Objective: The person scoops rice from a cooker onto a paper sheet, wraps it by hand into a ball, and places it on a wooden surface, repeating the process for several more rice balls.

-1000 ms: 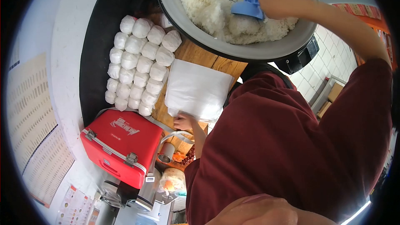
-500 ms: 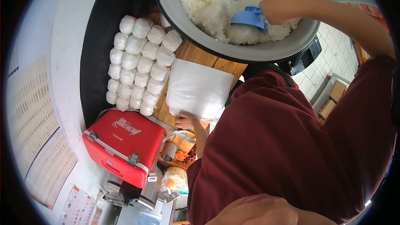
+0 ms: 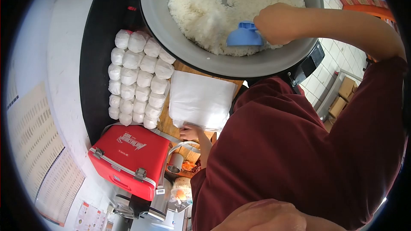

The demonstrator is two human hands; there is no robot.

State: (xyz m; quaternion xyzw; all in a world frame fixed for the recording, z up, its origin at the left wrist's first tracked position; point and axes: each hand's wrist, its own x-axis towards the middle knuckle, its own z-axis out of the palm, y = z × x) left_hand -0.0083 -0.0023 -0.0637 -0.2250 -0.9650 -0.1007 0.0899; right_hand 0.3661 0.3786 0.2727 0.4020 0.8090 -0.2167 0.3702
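My right hand (image 3: 278, 23) grips the handle of a blue plastic scoop (image 3: 245, 35), which is pressed mouth-down on cooked white rice (image 3: 205, 13). The rice fills much of a large round grey pot (image 3: 158, 15). Farther down the view, my left hand (image 3: 190, 132) is at the lower edge of a stack of white paper sheets (image 3: 201, 100), with its fingers curled at the paper's corner. Left of the sheets stand rows of white paper-wrapped bundles (image 3: 139, 77); their contents are hidden.
A red cooler box (image 3: 132, 154) with metal latches stands below the bundles. Near my left hand are a metal cup (image 3: 174, 163) and a pale strap (image 3: 186, 143). A wooden table (image 3: 165, 124) lies beneath the sheets. Printed lists (image 3: 36, 145) hang on the wall.
The view has shifted, so the pot and bundles sit lower in it. The scoop has turned mouth-down against the rice. My left hand remains at the paper's edge.
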